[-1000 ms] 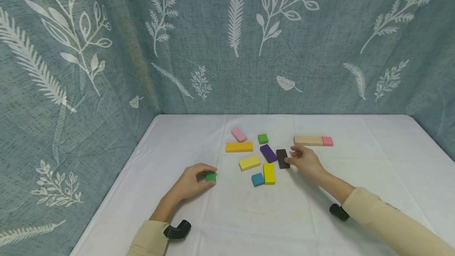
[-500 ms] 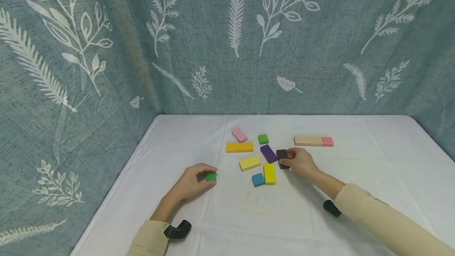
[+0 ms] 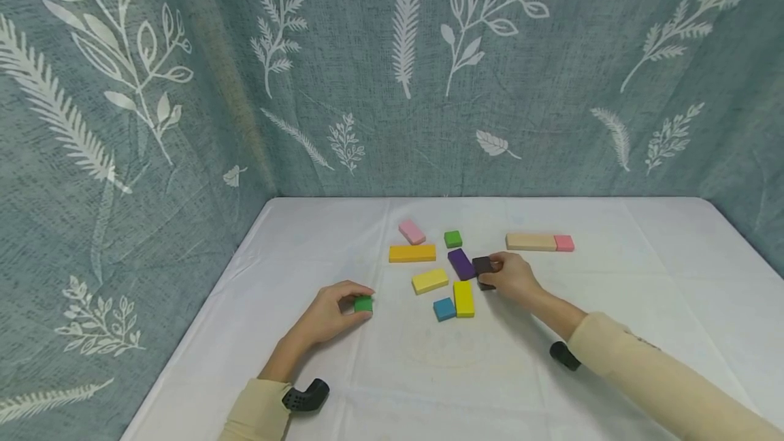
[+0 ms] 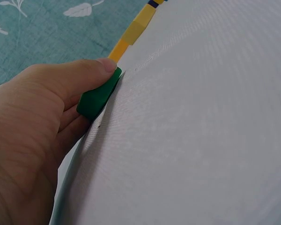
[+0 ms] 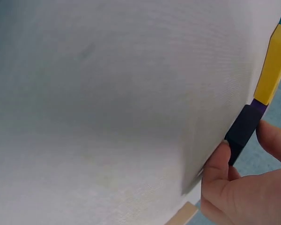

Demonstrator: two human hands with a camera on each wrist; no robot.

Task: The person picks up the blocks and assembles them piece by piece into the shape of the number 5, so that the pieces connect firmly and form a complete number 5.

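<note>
My left hand [image 3: 331, 314] pinches a small green block [image 3: 363, 303] between thumb and fingers, left of the other blocks; the left wrist view shows the thumb along the edge of this green block [image 4: 97, 96]. With thumb and fingertips my right hand [image 3: 516, 280] grips a black rectangular block [image 3: 483, 265], also seen as a dark block [image 5: 243, 127] in the right wrist view. The black block's far end is right beside a purple block [image 3: 461, 264]. Part of its right side is hidden by the fingers.
On the white tabletop [image 3: 429, 380] lie a bright yellow block [image 3: 463, 299], a blue block [image 3: 444, 309], a pale yellow block [image 3: 430, 281], an orange block [image 3: 412, 254], a pink block [image 3: 412, 231], another green block [image 3: 452, 239], a wooden block [image 3: 530, 242] and a coral block [image 3: 564, 243].
My right hand has closed its fingers on the black block and shifted it slightly left, toward the purple block. My left hand has stayed in place with the green block.
</note>
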